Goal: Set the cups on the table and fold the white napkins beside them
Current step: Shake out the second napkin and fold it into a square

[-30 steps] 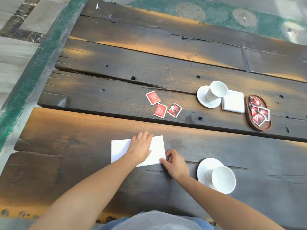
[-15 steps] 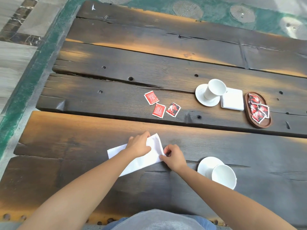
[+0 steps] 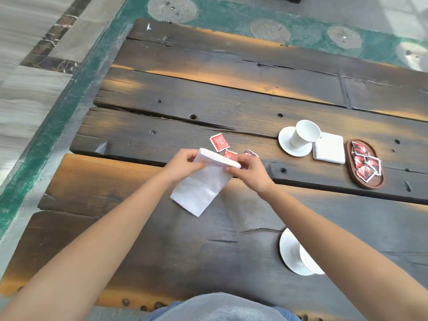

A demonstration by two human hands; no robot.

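Above the near planks of the table (image 3: 208, 89), a white napkin (image 3: 201, 188) is held up by its top edge. One end is pinched in the curled fingers of the left hand (image 3: 183, 164), the other between the thumb and fingers of the right hand (image 3: 251, 174). The sheet hangs slanted as a long strip, and whether its lower corner touches the wood cannot be told.

The cups appear to be set. A far cup (image 3: 304, 133) stands on its saucer (image 3: 286, 145) with a folded napkin (image 3: 328, 149) just beside it, so that place is judged finished. A near cup (image 3: 309, 265) sits on a second saucer (image 3: 289, 253), partly hidden by the right forearm, and no napkin is seen beside it. What is left, it seems, is to finish folding the held napkin and lay it there.

Three loose red packets (image 3: 218, 142) lie just beyond the hands. More are heaped in an oval wooden tray (image 3: 368, 184) beside the folded napkin.

The table is built of heavy dark planks, cracked, bolt-holed and streaked with orange light. Around it, a floor of grey tiles (image 3: 27, 89) is bordered by a green band (image 3: 69, 93) set with round patterned discs (image 3: 172, 8).
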